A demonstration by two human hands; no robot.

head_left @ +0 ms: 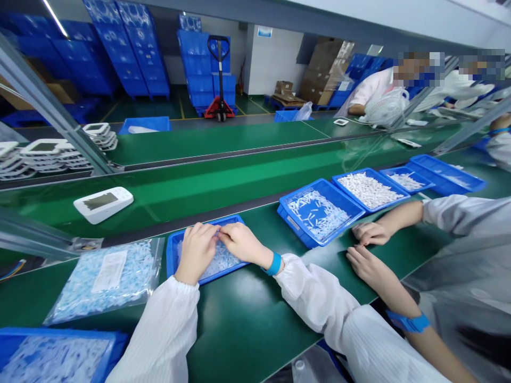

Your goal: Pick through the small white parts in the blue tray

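Two forearms in white sleeves (170, 324) reach forward in the head view, the left hand (197, 251) and the right hand (244, 243) meeting above a blue tray (171, 259), with a blue wristband (274, 264) on the right wrist. Both hands are bent inward with fingers curled and fingertips nearly together in a pinch; whether a small piece is held between them cannot be told. The tray sits on the green table (239, 324) and contains loose, pale bluish-white pieces (223, 260), small and slender, lying in a jumble. Left of it lies a clear bag (138, 274) of light-blue pieces with a white label. A white device (104, 205) with a grey screen rests beyond, on a green belt (199, 189). To the right, a co-worker's hands (373, 236) come together beside more blue trays (297, 226). Farther back stand stacked blue crates (136, 50), a pallet jack (219, 80) and brown cartons (321, 72).
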